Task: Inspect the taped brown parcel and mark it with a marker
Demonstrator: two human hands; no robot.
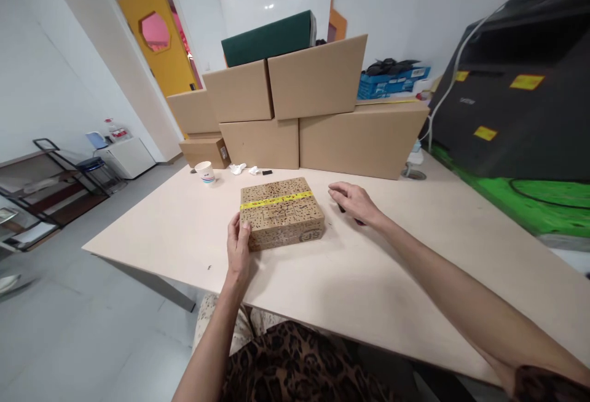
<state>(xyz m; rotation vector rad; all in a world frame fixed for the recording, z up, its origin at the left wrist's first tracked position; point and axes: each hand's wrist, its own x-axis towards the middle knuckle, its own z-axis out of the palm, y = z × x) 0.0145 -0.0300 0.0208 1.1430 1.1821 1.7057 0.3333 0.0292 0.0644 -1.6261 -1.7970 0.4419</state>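
Note:
A small cardboard box [286, 220] with dark speckles and a strip of yellow tape [276, 200] across its top lies on the table. My left hand [238, 243] grips its left end, thumb at the near corner and fingers along the side. To the right of the box, apart from it, my right hand [354, 201] is low over the tabletop with its fingers curled. Under that hand a slim dark object [360, 222] shows in part; most of it is hidden by the palm and fingers, so its kind is unclear.
Large cardboard boxes [329, 82] are stacked along the table's [157, 224] far edge, with a dark green box [270, 39] on top. A paper cup [205, 173], crumpled tissues [238, 169] and a small black piece [267, 173] lie before them. A big black machine [520, 101] stands at right.

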